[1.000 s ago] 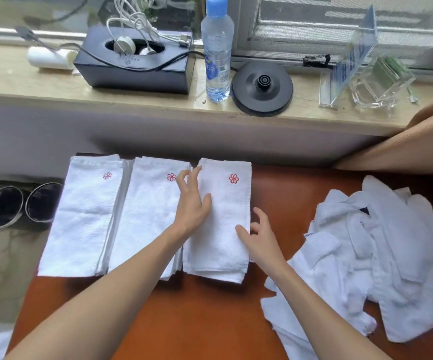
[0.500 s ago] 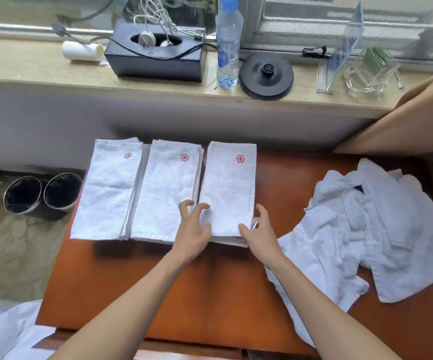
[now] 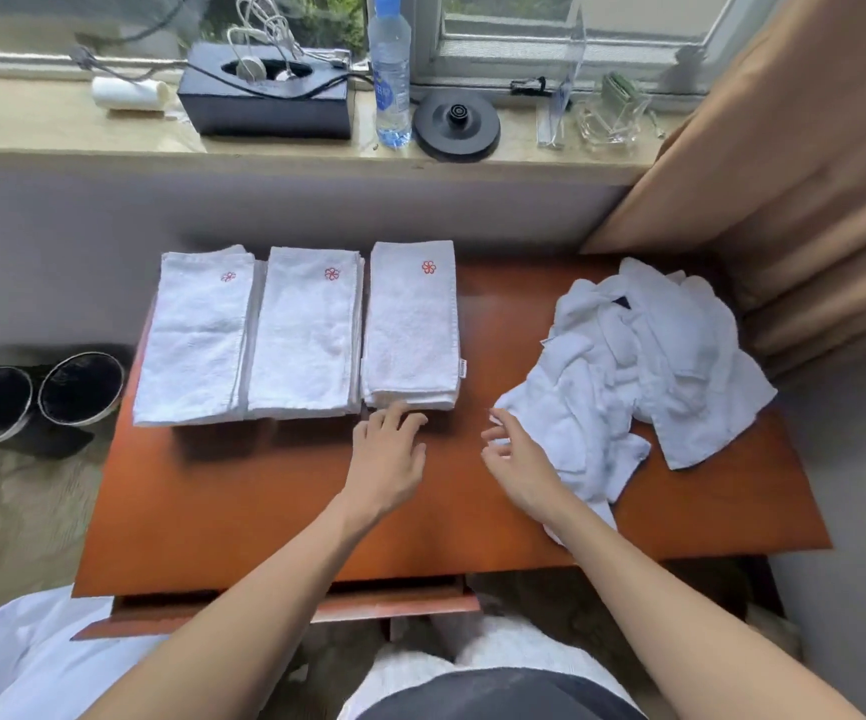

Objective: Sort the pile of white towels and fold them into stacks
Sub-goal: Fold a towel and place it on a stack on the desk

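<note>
Overlapping the towel pile [image 3: 644, 356], the right hand [image 3: 516, 454] hides its near edge.

One camera on my head looks forward and steeply down, close over the wooden table [image 3: 264, 511]; windowsill [image 3: 56, 132] at the frame's top.

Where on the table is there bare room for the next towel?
Bare wood: near edge of the table before the folded stacks, and the strip between the right stack and the loose pile. Crowded: far left, right side.
</note>
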`<action>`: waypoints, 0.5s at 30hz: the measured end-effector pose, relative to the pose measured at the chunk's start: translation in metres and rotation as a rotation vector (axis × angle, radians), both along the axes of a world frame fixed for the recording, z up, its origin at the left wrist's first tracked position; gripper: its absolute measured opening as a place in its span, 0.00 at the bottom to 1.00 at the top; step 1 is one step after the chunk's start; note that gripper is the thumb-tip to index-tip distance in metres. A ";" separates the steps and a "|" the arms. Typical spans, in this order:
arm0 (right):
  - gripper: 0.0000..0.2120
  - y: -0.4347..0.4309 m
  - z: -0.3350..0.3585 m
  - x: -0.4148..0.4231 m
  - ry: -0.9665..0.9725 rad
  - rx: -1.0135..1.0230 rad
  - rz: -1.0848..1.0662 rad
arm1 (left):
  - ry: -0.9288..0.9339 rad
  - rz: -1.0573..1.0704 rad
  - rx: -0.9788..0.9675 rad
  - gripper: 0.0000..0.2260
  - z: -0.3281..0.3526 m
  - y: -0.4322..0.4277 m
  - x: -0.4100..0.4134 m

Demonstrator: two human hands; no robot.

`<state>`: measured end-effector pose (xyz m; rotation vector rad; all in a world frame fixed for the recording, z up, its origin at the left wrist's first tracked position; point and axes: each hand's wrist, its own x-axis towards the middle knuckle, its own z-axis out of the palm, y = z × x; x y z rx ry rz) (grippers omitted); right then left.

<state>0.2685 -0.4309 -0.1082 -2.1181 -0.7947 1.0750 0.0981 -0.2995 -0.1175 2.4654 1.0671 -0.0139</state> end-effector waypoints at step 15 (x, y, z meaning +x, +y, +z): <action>0.21 -0.155 0.045 0.068 -0.169 -0.054 -0.104 | 0.046 -0.234 0.008 0.21 0.015 -0.135 0.072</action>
